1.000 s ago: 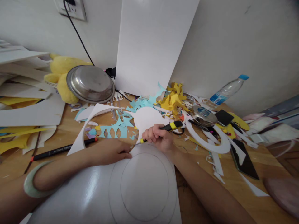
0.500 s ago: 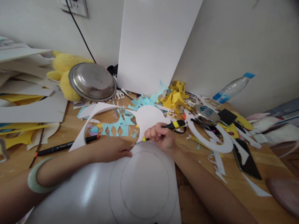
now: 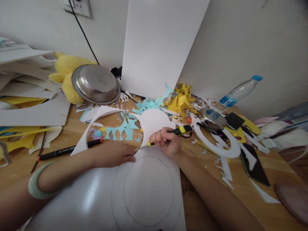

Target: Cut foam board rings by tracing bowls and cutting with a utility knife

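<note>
A glossy white board point(image 3: 96, 195) lies in front of me with two drawn circles, one inside the other. My left hand point(image 3: 121, 154) presses down on its far part, fingers lying flat and partly hidden by the hand. Wrapped around a black and yellow utility knife point(image 3: 181, 130) is my right hand point(image 3: 165, 141). The knife slants down to the left, its blade tip at the board's upper edge close to my left fingers. Just beyond, a cut white piece point(image 3: 155, 120) with a rounded top sits partly behind my right hand.
Blue paper scraps point(image 3: 122, 132) and yellow scraps point(image 3: 181, 101) lie beyond my hands. A black marker point(image 3: 57, 153) rests left. An upturned metal bowl point(image 3: 96, 83) leans on a yellow plush toy point(image 3: 68, 69). At right are a white ring point(image 3: 231, 146), a dark phone point(image 3: 255, 165) and a bottle point(image 3: 238, 91).
Almost nothing differs. The knife and my right hand have shifted very slightly, and the whole view has moved a few pixels.
</note>
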The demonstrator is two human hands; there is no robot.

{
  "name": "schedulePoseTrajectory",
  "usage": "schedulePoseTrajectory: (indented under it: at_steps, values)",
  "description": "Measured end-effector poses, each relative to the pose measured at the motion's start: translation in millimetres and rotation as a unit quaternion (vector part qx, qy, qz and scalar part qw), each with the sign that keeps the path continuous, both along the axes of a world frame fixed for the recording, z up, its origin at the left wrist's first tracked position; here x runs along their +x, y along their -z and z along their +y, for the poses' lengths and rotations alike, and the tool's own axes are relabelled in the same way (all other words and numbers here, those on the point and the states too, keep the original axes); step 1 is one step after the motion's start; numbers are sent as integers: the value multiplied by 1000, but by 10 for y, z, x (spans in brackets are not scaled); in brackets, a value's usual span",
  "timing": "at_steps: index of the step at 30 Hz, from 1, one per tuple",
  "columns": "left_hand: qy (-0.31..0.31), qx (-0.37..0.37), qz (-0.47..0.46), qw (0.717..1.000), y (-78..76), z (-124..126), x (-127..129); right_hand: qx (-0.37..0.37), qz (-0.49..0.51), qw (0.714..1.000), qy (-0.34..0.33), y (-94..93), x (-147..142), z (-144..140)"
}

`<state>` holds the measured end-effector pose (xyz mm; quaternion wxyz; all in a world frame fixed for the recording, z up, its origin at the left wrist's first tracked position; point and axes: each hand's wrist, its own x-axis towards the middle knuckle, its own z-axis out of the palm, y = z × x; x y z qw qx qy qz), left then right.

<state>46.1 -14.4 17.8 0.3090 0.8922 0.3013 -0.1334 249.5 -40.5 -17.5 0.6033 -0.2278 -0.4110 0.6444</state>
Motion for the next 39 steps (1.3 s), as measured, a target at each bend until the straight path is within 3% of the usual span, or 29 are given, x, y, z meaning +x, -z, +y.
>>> schedulePoseTrajectory:
  at_steps: [11,26,39]
  values:
    - [11,4,20,1000,-25,-16,3,28,30,999,-1,18,-9,-34]
    - [19,-7,-7,1000,9,6,-18,-9,13,998,63,48,-10,-100]
    - [34,21,3,999,24,-12,-36,-36,20,997,65,-7,-2,-106]
